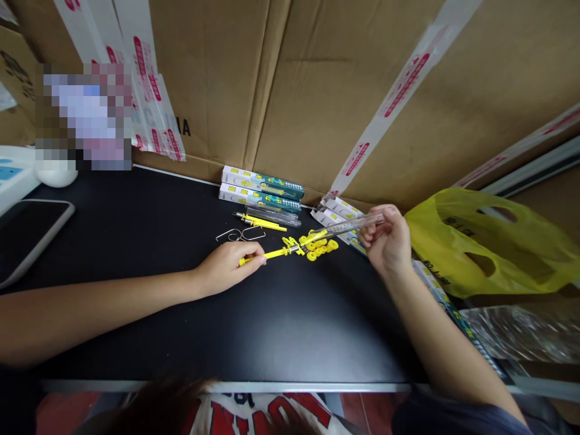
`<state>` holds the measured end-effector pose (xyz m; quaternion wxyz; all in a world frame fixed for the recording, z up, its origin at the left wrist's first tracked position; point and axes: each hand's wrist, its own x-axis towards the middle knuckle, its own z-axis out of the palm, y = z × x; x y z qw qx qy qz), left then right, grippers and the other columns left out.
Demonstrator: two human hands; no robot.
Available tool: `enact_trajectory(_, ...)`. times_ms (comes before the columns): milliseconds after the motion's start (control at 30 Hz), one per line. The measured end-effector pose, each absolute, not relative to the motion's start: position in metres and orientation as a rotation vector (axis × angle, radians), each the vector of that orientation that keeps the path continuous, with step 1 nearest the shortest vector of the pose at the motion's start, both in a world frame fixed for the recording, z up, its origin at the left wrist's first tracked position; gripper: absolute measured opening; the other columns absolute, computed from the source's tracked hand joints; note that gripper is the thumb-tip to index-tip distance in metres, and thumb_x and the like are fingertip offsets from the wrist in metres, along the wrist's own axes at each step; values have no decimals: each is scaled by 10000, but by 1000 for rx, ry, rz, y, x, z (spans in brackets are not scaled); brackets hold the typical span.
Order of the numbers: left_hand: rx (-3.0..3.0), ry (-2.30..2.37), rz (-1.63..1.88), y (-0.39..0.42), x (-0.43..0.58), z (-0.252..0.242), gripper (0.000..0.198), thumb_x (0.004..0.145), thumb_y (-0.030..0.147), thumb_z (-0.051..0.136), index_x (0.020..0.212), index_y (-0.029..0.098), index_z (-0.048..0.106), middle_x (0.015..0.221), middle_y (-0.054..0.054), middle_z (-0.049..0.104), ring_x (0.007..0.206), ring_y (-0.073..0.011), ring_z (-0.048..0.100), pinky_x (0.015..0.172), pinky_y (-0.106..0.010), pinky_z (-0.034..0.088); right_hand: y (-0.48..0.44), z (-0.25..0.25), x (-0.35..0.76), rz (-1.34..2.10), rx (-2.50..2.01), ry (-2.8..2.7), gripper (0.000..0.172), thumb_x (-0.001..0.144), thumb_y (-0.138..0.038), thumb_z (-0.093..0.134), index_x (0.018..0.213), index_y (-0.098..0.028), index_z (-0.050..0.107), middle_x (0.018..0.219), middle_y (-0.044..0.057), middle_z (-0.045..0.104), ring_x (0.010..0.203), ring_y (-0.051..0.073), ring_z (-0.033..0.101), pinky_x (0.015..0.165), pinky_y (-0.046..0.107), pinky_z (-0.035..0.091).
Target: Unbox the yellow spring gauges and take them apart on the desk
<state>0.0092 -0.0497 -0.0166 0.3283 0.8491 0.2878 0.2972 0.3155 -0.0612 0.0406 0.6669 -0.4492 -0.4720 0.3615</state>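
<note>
My left hand rests on the black table and pinches the end of a thin yellow rod. My right hand is closed on a clear plastic tube, and the rod's far end sits at or inside the tube's mouth. Under them lies a small heap of yellow plastic pieces. Another yellow and clear tool lies on the table just behind, beside bent wire hooks.
Two long printed boxes lie by the cardboard wall, more packets to their right. A yellow plastic bag and clear wrapping sit at the right. A tablet lies at the left edge.
</note>
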Motion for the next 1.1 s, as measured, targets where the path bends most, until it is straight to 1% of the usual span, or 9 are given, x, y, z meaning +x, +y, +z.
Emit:
enact_trajectory(100, 2239, 738, 776, -50, 9, -17, 223, 917, 299, 446, 815, 170, 597, 779, 10, 629, 721, -120, 572, 667, -228, 391, -57, 40, 322, 795, -1007, -1025, 191, 735, -378, 609, 761, -228, 495, 475, -74, 404, 377, 82, 375, 308, 173, 260)
enact_trajectory(200, 2270, 730, 764, -50, 9, -17, 217, 915, 290, 445, 817, 173, 599, 778, 14, 629, 720, -116, 575, 672, -226, 395, -56, 35, 320, 738, -1028, -1069, 170, 745, -349, 609, 790, -234, 492, 540, -59, 467, 465, 102, 478, 342, 175, 330)
enact_trajectory(300, 2306, 729, 733, -51, 10, -16, 221, 912, 290, 437, 823, 175, 603, 776, 8, 632, 723, -124, 581, 674, -231, 404, -54, 27, 311, 663, -1101, -1251, 179, 756, -317, 641, 842, -240, 504, 639, -32, 555, 611, 135, 589, 437, 204, 425)
enact_trajectory(433, 2353, 704, 704, -52, 10, -17, 221, 914, 291, 430, 818, 179, 595, 768, 9, 627, 726, -130, 586, 677, -232, 406, -45, 17, 293, 662, -1141, -1535, 253, 769, -364, 669, 909, -228, 509, 778, 3, 625, 751, 163, 653, 560, 245, 472)
enact_trajectory(633, 2420, 638, 675, -52, 9, -18, 225, 926, 285, 420, 818, 179, 587, 774, 5, 617, 740, -134, 586, 681, -233, 404, -17, 10, 275, 708, -1102, -1709, 285, 793, -385, 644, 945, -211, 478, 892, 39, 655, 877, 176, 658, 728, 298, 483)
enact_trajectory(800, 2444, 609, 678, -53, 9, -18, 252, 936, 289, 399, 822, 179, 595, 781, 2, 623, 745, -134, 585, 679, -237, 402, 1, 3, 272, 578, -1169, -1890, 218, 821, -311, 594, 951, -203, 456, 909, 53, 670, 867, 181, 641, 651, 279, 439)
enact_trajectory(867, 2445, 611, 675, -53, 9, -18, 256, 937, 292, 396, 825, 178, 595, 784, -2, 624, 751, -137, 586, 684, -239, 403, 3, 1, 271, 475, -1196, -1974, 182, 823, -259, 573, 950, -200, 456, 909, 55, 671, 853, 187, 632, 647, 285, 424)
enact_trajectory(967, 2450, 612, 671, -52, 9, -19, 255, 937, 294, 398, 822, 177, 592, 784, -2, 621, 752, -138, 585, 689, -242, 406, 4, 1, 271, 183, -1280, -2128, 142, 802, -190, 570, 928, -198, 505, 893, 57, 659, 852, 210, 593, 723, 333, 429)
enact_trajectory(1100, 2457, 610, 666, -52, 8, -19, 243, 938, 287, 403, 827, 177, 588, 792, 0, 616, 763, -138, 584, 703, -242, 408, 5, 0, 270, -145, -1386, -2290, 105, 793, -173, 581, 895, -198, 575, 867, 75, 646, 848, 249, 542, 747, 372, 423)
